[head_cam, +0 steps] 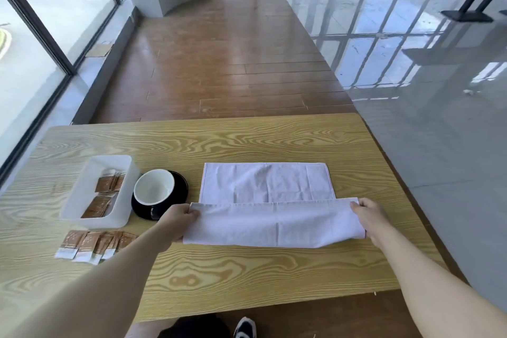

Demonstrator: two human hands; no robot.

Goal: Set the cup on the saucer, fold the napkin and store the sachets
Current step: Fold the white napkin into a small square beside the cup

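A white napkin [267, 182] lies spread on the wooden table [247, 140], its near edge lifted and turned over toward the far side. My left hand [178, 218] pinches the left corner of that flap. My right hand [369, 215] pinches the right corner. A cup [153, 186], black outside and white inside, stands on a black saucer [181, 181] left of the napkin. A white box [101, 192] further left holds several brown sachets [108, 183]. More brown sachets [93, 245] lie in a row on the table in front of the box.
The table's far edge and right edge border open floor. A window wall runs along the left. My dark trouser leg and a shoe [245, 328] show under the table's near edge.
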